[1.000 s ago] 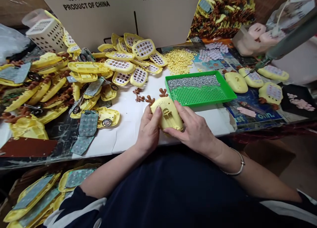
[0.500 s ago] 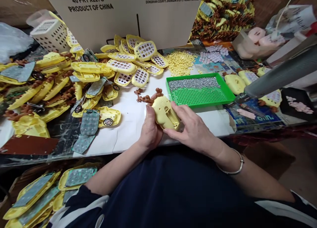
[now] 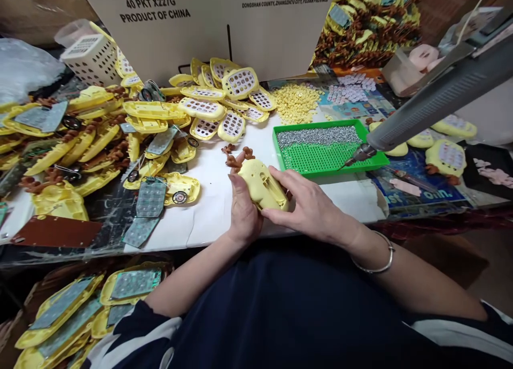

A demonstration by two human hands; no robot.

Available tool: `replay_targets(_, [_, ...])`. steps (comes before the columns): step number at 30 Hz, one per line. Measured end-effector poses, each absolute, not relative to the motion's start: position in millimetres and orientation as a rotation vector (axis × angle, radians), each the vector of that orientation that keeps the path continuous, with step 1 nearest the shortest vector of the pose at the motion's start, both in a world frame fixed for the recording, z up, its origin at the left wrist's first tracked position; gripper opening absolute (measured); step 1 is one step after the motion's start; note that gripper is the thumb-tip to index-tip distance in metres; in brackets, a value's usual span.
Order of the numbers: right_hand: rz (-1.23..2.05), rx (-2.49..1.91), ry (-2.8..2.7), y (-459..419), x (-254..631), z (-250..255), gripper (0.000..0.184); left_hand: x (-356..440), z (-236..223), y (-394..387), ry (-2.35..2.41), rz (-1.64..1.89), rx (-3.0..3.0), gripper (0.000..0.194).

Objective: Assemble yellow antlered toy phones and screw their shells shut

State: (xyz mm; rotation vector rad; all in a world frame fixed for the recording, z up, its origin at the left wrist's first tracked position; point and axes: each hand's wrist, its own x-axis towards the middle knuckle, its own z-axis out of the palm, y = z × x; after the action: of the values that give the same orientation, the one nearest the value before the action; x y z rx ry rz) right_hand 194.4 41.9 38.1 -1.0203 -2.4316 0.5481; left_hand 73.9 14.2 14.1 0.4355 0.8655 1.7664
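Between my two hands is a yellow plastic toy casing (image 3: 262,184) with brown antlers, its back with the open battery compartment facing up. My left hand (image 3: 245,211) is closed around its left side, the thumb along the edge near the antlers. On the right edge, my right hand (image 3: 310,203) grips with thumb below and fingers above. Loose brown antlers (image 3: 230,158) lie just beyond the casing. A green tray (image 3: 316,168) of small screws sits past my right hand. Above that tray hangs a grey electric screwdriver (image 3: 401,123), its bit pointing down to the left.
Yellow shell halves with circuit boards (image 3: 150,198) are heaped at left. Front shells with white keypads (image 3: 232,125) lie before a carton (image 3: 208,27). Small yellow buttons (image 3: 296,102) form a pile behind the tray. At right are finished-looking casings (image 3: 447,158) and a black tray (image 3: 487,168).
The casing has tilted and turned in my hands, its antlers swinging left. The hanging screwdriver has swung in from the right to over the green tray. The view has shifted slightly.
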Motion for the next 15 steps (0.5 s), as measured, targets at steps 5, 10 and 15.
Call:
replay_targets(5, [0.505,-0.988,-2.489,36.4,191.6,37.8,0.072,70.9,13.1,10.7,0.849,1.713,0.471,0.076])
replay_targets(10, [0.276,-0.902,-2.421,32.9,192.7,31.3,0.075,62.2,5.2,6.6,0.883,1.782,0.774,0.052])
replay_targets(15, [0.478,-0.827,-2.214,43.2,201.5,38.3,0.050,46.5,1.3,-7.7,0.950,1.607,1.125,0.034])
